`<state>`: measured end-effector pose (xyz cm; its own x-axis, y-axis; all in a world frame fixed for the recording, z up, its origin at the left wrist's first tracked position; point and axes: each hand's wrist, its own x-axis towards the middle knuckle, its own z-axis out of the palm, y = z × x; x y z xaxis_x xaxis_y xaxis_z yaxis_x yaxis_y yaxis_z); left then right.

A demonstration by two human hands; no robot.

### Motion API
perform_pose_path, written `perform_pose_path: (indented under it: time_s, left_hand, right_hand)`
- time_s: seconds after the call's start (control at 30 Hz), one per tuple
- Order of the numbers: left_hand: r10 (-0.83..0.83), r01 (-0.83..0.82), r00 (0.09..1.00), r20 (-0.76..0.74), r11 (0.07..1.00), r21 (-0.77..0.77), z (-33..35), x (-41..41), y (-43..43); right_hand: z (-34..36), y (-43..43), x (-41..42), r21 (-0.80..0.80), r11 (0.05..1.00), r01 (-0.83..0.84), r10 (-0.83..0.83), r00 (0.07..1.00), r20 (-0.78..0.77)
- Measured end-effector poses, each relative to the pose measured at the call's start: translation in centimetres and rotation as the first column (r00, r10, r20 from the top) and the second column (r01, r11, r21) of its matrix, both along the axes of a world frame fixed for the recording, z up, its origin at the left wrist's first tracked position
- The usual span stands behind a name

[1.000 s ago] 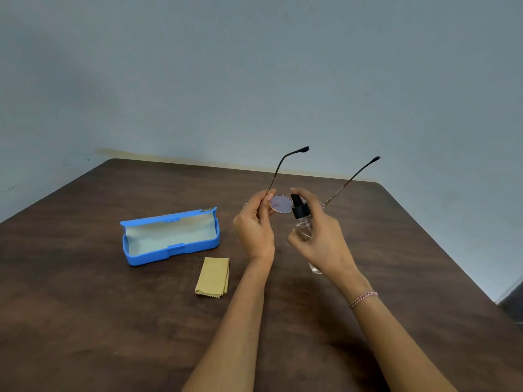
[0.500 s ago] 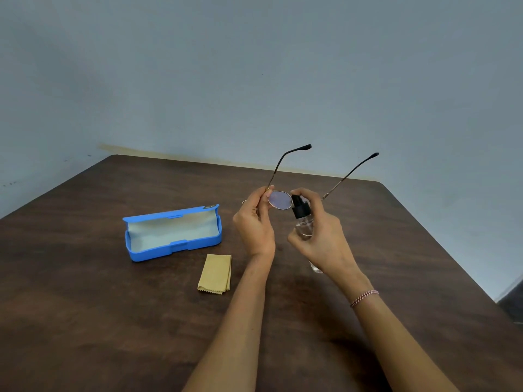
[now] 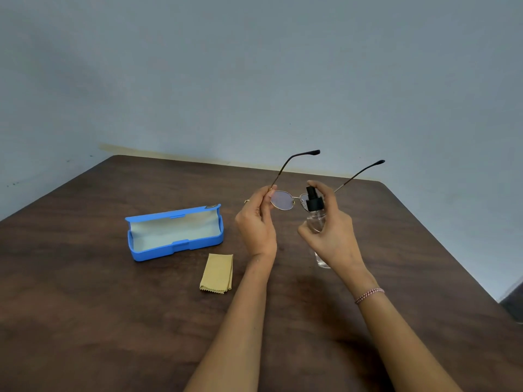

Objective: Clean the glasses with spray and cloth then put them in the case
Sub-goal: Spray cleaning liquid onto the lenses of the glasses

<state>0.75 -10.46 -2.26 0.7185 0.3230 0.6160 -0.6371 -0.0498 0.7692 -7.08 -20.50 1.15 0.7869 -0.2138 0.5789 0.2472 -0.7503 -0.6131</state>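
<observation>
Glasses (image 3: 283, 200) pinched at hinge by my left hand (image 3: 256, 226), temples pointing away. My right hand (image 3: 334, 239) curled round spray bottle (image 3: 314, 220), forefinger on black pump.

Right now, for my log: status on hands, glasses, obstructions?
Left hand pinches glasses by the hinge. Right hand grips spray bottle, finger on pump. Cloth, open case aside, untouched. Nothing in the way.

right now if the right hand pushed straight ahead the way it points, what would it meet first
Most likely the glasses, which the left hand holds just beyond the spray bottle gripped in the right hand. How much gap lies between them cannot be told from this one view.
</observation>
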Motion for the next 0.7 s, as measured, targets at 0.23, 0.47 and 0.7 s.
perform_pose_path:
  time_s: [0.23, 0.47, 0.7]
  left_hand:
    - [0.029, -0.029, 1.000, -0.012, 0.999, 0.015, 0.0, 0.1, 0.1]
    - [0.013, -0.021, 0.998, -0.068, 0.993, -0.119, 0.2, 0.4, 0.4]
    - [0.051, -0.060, 0.995, -0.082, 0.992, -0.110, 0.3, 0.4, 0.6]
  right_hand:
    - [0.2, -0.1, -0.3, -0.051, 0.997, -0.062, 0.059, 0.996, -0.064]
    - [0.3, -1.6, -0.3, -0.010, 1.000, 0.023, -0.023, 1.000, -0.007]
    - [0.6, -2.5, -0.5, 0.043, 0.990, 0.131, -0.131, 0.991, -0.003]
